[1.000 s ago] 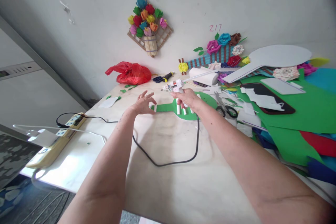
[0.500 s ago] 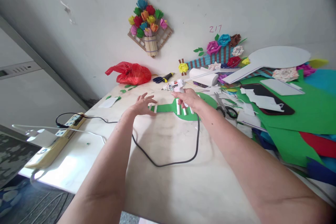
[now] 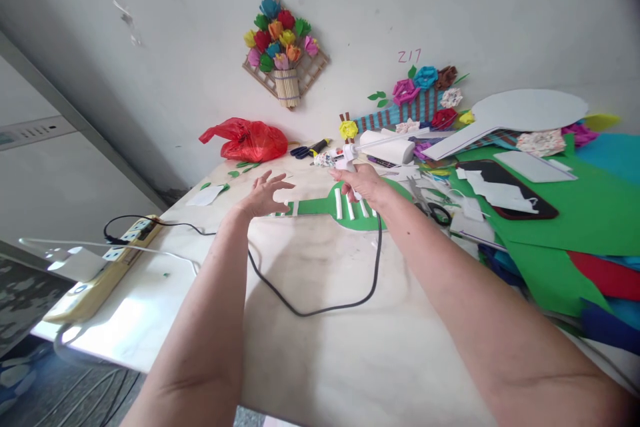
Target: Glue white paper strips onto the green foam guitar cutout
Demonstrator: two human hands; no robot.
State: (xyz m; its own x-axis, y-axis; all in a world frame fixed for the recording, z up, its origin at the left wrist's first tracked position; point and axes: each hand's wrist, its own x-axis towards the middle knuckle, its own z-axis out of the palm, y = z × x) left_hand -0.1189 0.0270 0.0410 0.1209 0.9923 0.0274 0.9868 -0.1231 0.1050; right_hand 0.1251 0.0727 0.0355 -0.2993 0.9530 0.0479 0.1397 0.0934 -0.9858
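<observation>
While full of flowers [image 3: 275, 30], basket [image 3: 287, 89] beyond splayed left hand [image 3: 265, 196], right hand [image 3: 365, 184] around glue gun [image 3: 345, 158]

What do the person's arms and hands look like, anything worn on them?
The left forearm and right forearm are bare, with no sleeves in view. The left hand and right hand wear no gloves; no watch, bracelet or ring shows. A small spot marks the right forearm.

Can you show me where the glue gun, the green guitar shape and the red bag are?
Glue gun [image 3: 346, 156]: head view, on its white body.
Green guitar shape [image 3: 316, 207]: head view, on its narrow neck.
Red bag [image 3: 256, 141]: head view, on its crumpled middle.
</observation>
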